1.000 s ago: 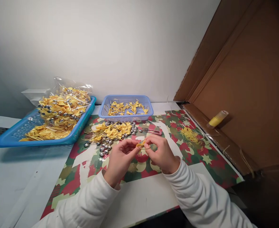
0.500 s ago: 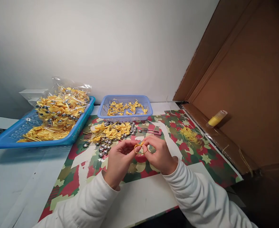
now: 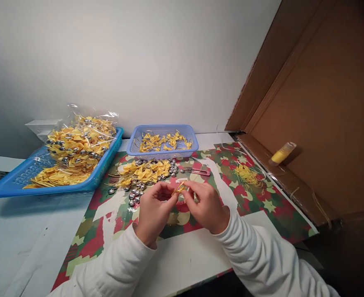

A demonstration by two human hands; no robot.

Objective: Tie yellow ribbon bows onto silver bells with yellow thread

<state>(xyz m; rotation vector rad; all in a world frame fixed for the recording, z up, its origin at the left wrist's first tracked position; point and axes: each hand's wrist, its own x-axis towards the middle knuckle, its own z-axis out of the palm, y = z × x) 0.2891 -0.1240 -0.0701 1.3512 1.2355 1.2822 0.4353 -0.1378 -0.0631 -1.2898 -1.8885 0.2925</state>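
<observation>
yellow bow [image 3: 180, 188] between both hands' fingertips

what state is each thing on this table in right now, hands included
left hand: pinching the yellow bow
right hand: pinching the same bow
yellow bow: held above the mat between both hands
small basket: holds a thin layer of bows
big blue tray: piled high, clear bag open
loose bows and bells: heaped on the mat
thread spool: lying tilted on the cardboard
</observation>
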